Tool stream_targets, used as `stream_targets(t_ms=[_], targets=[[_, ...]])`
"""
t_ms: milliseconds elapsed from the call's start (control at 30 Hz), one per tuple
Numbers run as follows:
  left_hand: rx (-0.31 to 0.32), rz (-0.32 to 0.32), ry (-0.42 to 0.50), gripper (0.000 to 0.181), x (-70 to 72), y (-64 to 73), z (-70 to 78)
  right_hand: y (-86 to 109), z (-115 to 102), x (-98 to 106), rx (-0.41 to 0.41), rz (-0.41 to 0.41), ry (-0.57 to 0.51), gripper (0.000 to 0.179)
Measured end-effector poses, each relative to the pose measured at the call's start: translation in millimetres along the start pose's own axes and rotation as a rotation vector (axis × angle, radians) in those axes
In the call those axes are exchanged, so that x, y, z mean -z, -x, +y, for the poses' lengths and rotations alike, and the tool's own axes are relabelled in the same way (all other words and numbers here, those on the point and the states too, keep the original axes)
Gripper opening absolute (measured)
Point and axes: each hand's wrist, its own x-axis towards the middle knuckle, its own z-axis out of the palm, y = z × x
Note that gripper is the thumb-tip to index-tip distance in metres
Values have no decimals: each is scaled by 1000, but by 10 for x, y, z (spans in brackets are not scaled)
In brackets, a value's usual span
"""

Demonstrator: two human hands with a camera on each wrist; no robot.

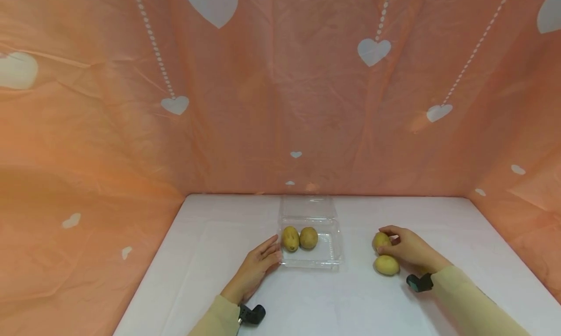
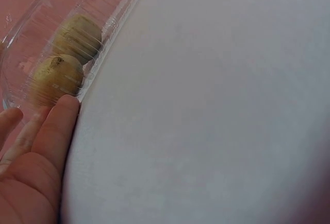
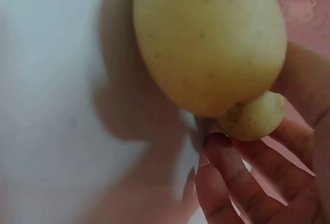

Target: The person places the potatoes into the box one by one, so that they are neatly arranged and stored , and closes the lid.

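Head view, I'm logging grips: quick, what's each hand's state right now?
Left hand: open, touching the left side of the clear container.
Right hand: closed, holding the farther loose potato.

2 yel. potatoes (image 1: 308, 238) in open clr box (image 1: 329, 251); 2 potatoes (image 1: 386, 265) to R.

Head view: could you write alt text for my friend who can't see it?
A person's right hand grips an oval, yellow-brown potato beside another potato on a white table. Their left hand touches an open, clear plastic box containing two more potatoes. Behind hangs an orange backdrop with white hearts.
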Motion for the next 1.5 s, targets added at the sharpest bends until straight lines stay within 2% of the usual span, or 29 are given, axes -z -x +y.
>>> stream_targets(t_ms=[300,600,967,1233,1500], targets=[[-2,3,-24,67,0,-7,16,-48,-3,-49,17,46,53,68],[6,8,-16,65,-16,2,50,-77,-70,-94,88,77,113,60],[21,17,-9,63,-33,13,21,-35,-333,-202,128,138,-36,61],[23,27,-11,63,-40,4,22,-37,-571,-308,258,258,-61,54],[19,13,2,65,-38,13,28,-55,-758,-495,260,253,-159,57]])
